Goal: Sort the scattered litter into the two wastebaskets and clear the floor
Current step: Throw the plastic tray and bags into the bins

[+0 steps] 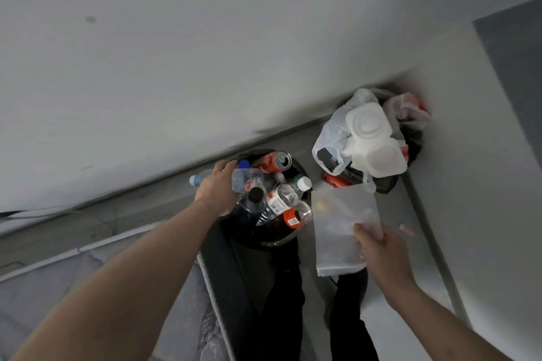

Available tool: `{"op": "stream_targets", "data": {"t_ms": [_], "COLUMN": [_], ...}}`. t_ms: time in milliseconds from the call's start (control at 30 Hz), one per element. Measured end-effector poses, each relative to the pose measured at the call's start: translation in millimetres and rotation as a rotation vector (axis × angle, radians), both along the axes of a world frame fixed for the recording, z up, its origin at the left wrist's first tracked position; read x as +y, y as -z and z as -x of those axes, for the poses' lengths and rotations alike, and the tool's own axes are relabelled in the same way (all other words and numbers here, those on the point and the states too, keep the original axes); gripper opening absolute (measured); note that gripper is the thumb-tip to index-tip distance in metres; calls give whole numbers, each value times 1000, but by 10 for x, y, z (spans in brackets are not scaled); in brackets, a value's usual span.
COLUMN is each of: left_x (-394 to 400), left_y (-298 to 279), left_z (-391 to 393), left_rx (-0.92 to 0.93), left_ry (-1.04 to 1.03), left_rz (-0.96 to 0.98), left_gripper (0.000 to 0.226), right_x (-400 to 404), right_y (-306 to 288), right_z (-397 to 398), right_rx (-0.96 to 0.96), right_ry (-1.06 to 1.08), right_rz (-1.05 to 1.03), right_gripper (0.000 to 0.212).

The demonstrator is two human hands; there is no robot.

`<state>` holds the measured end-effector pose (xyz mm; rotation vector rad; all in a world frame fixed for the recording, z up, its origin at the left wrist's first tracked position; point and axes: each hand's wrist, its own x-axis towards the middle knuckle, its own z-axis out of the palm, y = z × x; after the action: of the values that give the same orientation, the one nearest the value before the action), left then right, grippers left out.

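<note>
Your right hand (pixel 378 246) pinches a clear plastic bag (pixel 341 226) by its edge, just short of the corner wastebasket (pixel 387 184), probably because soft waste goes there: it already overflows with white bags and a moulded tray (pixel 372 141). Left of that basket, your left hand (pixel 218 187) curls round a blue-capped bottle (pixel 202 177), over the rim of the bottle wastebasket (pixel 275 239). A small scrap (pixel 407 228) lies on the floor.

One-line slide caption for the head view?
Left hand grips a bottle over the bottle-filled bin; right hand holds a clear bag.
</note>
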<state>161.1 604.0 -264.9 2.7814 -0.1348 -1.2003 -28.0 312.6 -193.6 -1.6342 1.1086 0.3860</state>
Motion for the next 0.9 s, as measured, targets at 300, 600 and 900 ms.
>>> {"op": "stream_targets", "data": {"t_ms": [300, 600, 900], "left_x": [-153, -80, -137], "left_y": [114, 95, -52], "left_z": [-127, 66, 108], "left_rx": [-43, -83, -58], "left_ry": [230, 124, 14], "left_rz": [-41, 114, 110], "left_gripper": [73, 81, 85], "right_x": [-154, -354, -382], "right_y": [66, 101, -5], "right_z": [145, 399, 411], "right_rx": [25, 107, 81], "right_ry": [18, 32, 39], "right_rz": [-26, 30, 1], "right_gripper": [14, 16, 17]}}
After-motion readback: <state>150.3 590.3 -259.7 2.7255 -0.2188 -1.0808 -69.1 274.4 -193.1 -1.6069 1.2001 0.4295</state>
